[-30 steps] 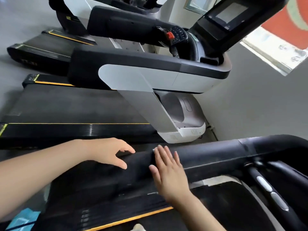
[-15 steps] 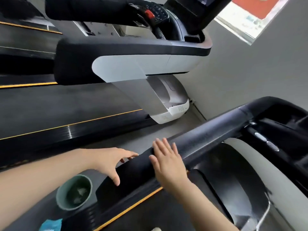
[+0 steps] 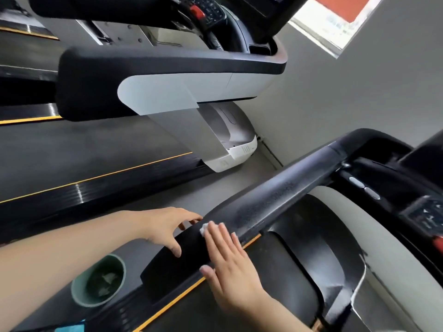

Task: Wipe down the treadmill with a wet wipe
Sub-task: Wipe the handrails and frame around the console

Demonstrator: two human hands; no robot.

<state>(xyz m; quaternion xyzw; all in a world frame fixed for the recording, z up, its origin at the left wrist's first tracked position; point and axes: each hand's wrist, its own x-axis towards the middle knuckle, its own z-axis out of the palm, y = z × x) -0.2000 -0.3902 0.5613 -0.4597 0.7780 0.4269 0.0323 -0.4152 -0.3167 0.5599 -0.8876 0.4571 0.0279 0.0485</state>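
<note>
The right hand [image 3: 230, 264] lies flat, fingers straight, pressing a white wet wipe [image 3: 204, 228] against the black side handrail [image 3: 275, 200] of the near treadmill; only a small corner of the wipe shows past its fingertips. The left hand [image 3: 165, 227] sits just beside it on the same rail, its grip apart, fingers spread over the far edge and thumb on the near face, clasping nothing. Ahead of the right hand the rail looks dull and speckled, so that stretch seems not yet wiped; the console [image 3: 424, 214] beyond it and the belt deck look untouched, as far as can be told. Below the left hand a green bin [image 3: 79, 287] holds crumpled white scraps. The job appears early to midway.
</note>
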